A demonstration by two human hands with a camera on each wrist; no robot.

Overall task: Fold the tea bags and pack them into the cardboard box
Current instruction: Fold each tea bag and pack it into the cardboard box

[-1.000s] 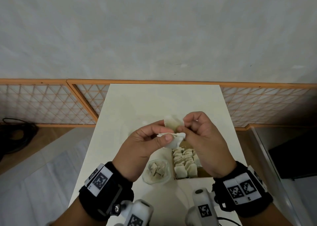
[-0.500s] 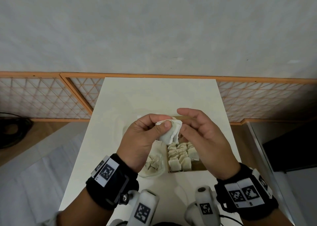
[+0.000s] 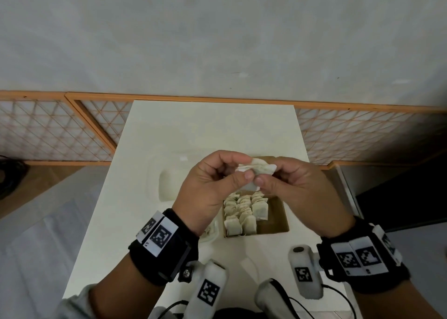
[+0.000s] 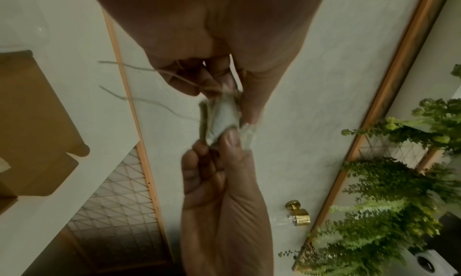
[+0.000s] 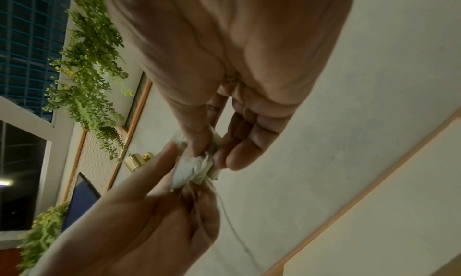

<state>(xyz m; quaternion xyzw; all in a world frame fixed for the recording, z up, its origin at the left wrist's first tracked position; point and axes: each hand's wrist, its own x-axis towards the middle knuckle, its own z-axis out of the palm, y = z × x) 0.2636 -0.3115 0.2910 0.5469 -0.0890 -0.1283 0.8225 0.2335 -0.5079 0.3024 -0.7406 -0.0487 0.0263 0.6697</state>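
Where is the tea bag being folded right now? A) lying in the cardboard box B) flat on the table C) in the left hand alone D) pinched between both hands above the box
D: the left hand and right hand both pinch the tea bag in the air above the cardboard box.

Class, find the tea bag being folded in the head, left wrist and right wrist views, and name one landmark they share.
Head: tea bag centre, pinched between left hand and right hand, above the cardboard box.
Left wrist: tea bag centre.
Right wrist: tea bag just below centre.
Shared landmark: the orange wooden rail.
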